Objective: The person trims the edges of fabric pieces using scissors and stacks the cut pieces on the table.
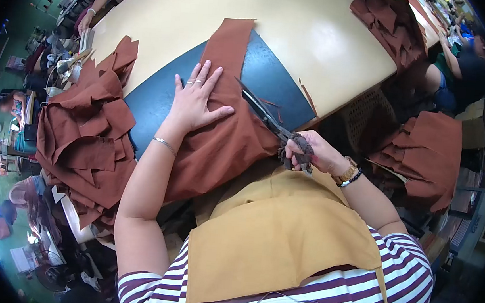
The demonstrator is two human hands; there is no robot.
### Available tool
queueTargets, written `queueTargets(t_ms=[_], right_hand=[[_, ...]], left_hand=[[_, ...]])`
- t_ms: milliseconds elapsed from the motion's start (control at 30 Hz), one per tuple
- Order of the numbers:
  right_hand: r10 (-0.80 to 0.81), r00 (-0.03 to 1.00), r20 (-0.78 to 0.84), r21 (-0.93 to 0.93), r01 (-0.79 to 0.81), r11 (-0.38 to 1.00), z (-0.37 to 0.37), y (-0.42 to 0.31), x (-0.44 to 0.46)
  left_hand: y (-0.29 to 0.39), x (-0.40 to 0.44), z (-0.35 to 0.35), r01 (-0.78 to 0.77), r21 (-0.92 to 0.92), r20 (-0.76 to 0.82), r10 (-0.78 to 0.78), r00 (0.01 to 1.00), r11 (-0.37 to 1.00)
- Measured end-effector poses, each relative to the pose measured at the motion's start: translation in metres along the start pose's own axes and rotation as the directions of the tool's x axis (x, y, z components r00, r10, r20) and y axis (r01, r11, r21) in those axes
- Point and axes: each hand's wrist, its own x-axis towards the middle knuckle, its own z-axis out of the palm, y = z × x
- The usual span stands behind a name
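Observation:
A length of rust-brown fabric (221,133) lies across a dark blue mat (161,94) and hangs over the table edge toward my lap. My left hand (198,99) rests flat on it, fingers spread. In my right hand (311,148) is a pair of scissors (265,114), its handles wrapped in dark cloth. The blades point up and left, along the fabric's right edge. Whether they are parted I cannot tell. Thin fabric scraps (273,104) lie on the mat beside the blades.
Rust-brown fabric pieces are heaped at the left (87,139), over a chair at the right (425,149) and at the table's far right corner (386,29). Beneath the mat is a cream table (304,19). Another person's hand (86,20) is at the far left edge.

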Motion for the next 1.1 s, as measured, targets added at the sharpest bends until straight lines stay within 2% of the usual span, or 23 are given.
queueTargets(t_ms=[300, 567, 733, 867, 1100], right_hand=[[-0.027, 0.999, 0.045, -0.033, 0.028, 0.999, 0.002, -0.005, 0.001], [-0.018, 1.0, 0.021, -0.059, 0.019, 0.998, 0.004, -0.008, -0.005], [-0.076, 0.996, 0.05, 0.023, 0.075, 0.997, 0.006, 0.0, -0.008], [-0.008, 0.999, 0.048, -0.005, 0.008, 1.0, 0.005, -0.005, -0.003], [-0.071, 0.997, 0.042, 0.019, 0.07, 0.997, 0.006, 0.001, -0.005]], left_hand=[[0.003, -0.001, -0.003, 0.01, 0.042, 0.022, -0.011, 1.0, 0.999], [0.004, -0.002, -0.002, 0.018, 0.034, 0.019, -0.019, 1.0, 0.999], [0.008, -0.008, 0.003, 0.084, 0.014, -0.007, -0.084, 0.996, 0.996], [0.019, -0.015, 0.003, 0.096, 0.045, -0.011, -0.096, 0.995, 0.994], [0.031, -0.024, 0.003, 0.178, 0.044, -0.006, -0.178, 0.984, 0.983]])
